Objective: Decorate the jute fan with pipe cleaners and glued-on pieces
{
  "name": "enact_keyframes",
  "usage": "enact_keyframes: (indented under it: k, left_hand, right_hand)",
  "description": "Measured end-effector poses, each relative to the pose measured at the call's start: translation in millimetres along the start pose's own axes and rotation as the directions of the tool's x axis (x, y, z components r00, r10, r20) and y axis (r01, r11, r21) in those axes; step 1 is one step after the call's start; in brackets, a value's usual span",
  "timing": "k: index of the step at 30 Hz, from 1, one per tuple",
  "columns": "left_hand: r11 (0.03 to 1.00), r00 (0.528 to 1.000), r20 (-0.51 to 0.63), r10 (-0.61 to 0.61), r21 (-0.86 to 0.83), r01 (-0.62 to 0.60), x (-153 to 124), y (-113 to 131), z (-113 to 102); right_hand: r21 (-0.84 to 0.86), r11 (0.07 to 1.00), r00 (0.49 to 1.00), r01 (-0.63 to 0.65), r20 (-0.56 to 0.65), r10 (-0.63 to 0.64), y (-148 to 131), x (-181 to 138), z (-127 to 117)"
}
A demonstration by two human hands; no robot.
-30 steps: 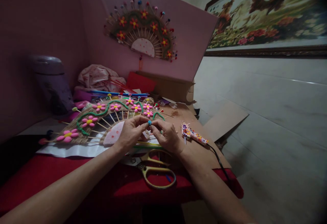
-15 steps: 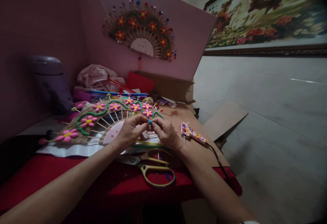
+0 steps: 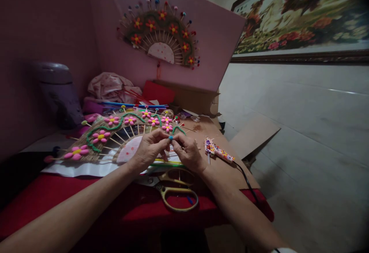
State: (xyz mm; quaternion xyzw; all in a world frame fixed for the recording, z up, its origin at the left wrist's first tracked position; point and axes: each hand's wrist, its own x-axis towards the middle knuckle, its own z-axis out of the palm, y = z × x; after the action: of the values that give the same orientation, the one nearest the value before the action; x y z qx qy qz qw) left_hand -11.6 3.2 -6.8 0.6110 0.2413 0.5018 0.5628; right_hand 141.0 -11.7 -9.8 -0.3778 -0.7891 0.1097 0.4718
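Observation:
Between the fingertips of my left hand [image 3: 150,147] and my right hand [image 3: 188,151] is a small blue ball [image 3: 170,138], fuzzy-looking like a rolled bit of pipe cleaner. Both hands pinch it, above the right part of a twine-wrapped fan [image 3: 92,153]. Pink flowers with yellow centres, a wavy green strip and sticks with coloured tips decorate this fan. My hands hide part of its white spotted centre [image 3: 128,150]. Gold-handled scissors [image 3: 179,207] lie just below my hands, blades pointing left.
A flower-patterned glue gun [image 3: 219,152] lies on cardboard to the right, its black cord running off the table edge. A purple flask [image 3: 59,95] stands at left. Behind are blue sticks [image 3: 135,106], a pink cloth bundle [image 3: 111,85] and a finished-looking fan [image 3: 161,26] on a pink board.
The fingers have shifted slightly around the blue ball, which both hands still pinch. The view has moved a little; the fan, scissors and glue gun lie as before.

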Motion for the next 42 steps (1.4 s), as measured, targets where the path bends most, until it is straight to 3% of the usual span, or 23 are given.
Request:
enact_keyframes:
  k: [5,13,21,29,35,42]
  left_hand:
    - [1.000,1.000,0.000,0.009,0.015,-0.009,0,-1,1]
    - [0.987,0.998,0.029,-0.052,0.153,0.047,2,13,-2]
    - [0.987,1.000,0.021,-0.003,0.161,0.000,1,6,0]
    - [0.982,0.997,-0.050,0.051,0.187,-0.041,-2,-10,6]
    - [0.992,0.997,-0.052,-0.049,0.111,0.054,2,3,3]
    - [0.988,0.989,-0.055,-0.135,0.069,0.139,2,11,1]
  right_hand:
    - [-0.002,0.999,0.997,-0.045,-0.059,0.044,1,0,2]
    - [-0.034,0.999,0.995,0.039,0.097,-0.035,7,4,-10]
    - [0.019,1.000,0.994,0.020,0.104,-0.022,3,4,-8]
    - [-0.067,0.996,0.996,-0.055,-0.073,0.050,2,-1,7]
    - [0.141,0.975,0.985,-0.171,0.002,0.173,6,2,1]
    - [0.189,0.957,0.975,-0.220,0.069,0.211,8,2,0]
